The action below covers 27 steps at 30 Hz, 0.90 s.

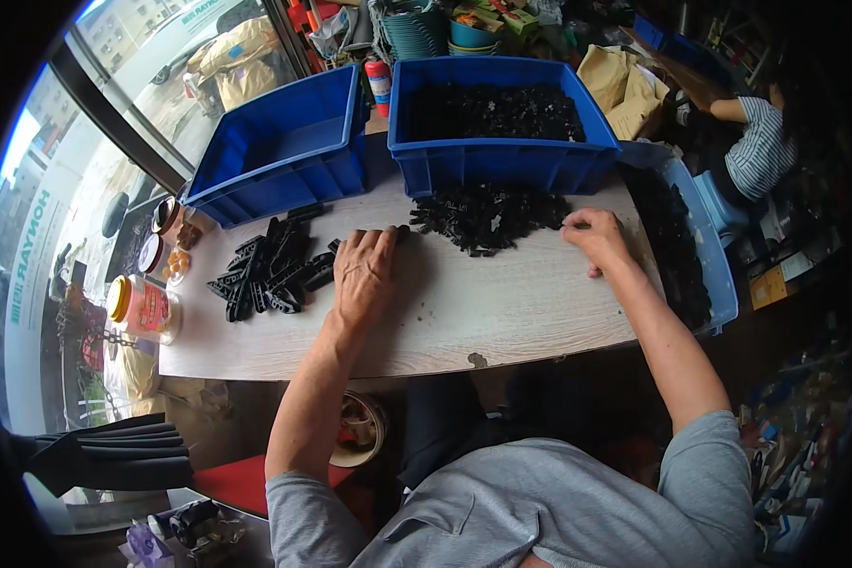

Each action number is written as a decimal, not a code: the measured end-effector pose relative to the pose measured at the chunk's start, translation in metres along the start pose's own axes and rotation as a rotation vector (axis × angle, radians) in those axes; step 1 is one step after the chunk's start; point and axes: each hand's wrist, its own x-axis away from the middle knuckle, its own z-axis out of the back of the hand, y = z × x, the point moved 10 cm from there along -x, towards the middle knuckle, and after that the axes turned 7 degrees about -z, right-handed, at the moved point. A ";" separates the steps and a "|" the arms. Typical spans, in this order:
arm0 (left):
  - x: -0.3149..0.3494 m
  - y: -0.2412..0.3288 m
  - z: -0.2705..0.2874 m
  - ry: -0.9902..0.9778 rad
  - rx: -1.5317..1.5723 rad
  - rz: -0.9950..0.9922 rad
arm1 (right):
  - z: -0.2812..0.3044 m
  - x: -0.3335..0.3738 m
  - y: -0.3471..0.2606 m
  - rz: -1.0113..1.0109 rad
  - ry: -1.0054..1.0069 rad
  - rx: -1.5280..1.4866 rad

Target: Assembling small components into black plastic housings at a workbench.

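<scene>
Workroom with a window [38,227] along the left side; wood-grain worktop [511,312] across the middle.

Counts: two blue bins, left [336,175] and right [502,168], at the worktop's far edge. Right one holds a mass of small black pieces. One translucent bin [719,256], just beside the right edge, also holds black pieces. Three lidded containers at the left edge: one jar with a yellow lid [144,309], two smaller dark-lidded tubs [168,216] [151,254]. Two piles on the worktop: longer black strips [270,270] before the left bin, small black parts [478,216] before the right bin. Items within the piles overlap too much to count.

Writing: large green lettering on the glazing; printed label on the jar; pale label on a red fire extinguisher [379,87] behind the bins.

Hands: left hand [363,270] palm down, fingers bent, between the piles; black strips show at both its sides. Grip cannot be told; the fingers hide what lies beneath. Right hand [598,239] at the right edge of the small parts, fingers curled, thumb near fingertips; cannot tell whether anything is pinched.

Surroundings: stacked teal basins [415,38] beyond; another person in a striped shirt [763,147], far right; round bucket [377,431] below the near edge.
</scene>
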 end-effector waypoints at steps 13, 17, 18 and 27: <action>0.015 0.016 0.059 0.411 -0.108 0.108 | -0.003 0.008 -0.005 0.074 0.041 0.099; 0.033 0.071 0.068 0.470 0.382 0.093 | -0.010 0.013 -0.016 0.098 0.009 0.088; 0.040 0.083 0.063 0.519 0.523 0.106 | -0.009 0.013 -0.016 0.063 0.014 0.149; 0.052 0.119 -0.011 0.315 1.084 0.463 | -0.017 0.020 0.003 0.040 -0.142 -0.156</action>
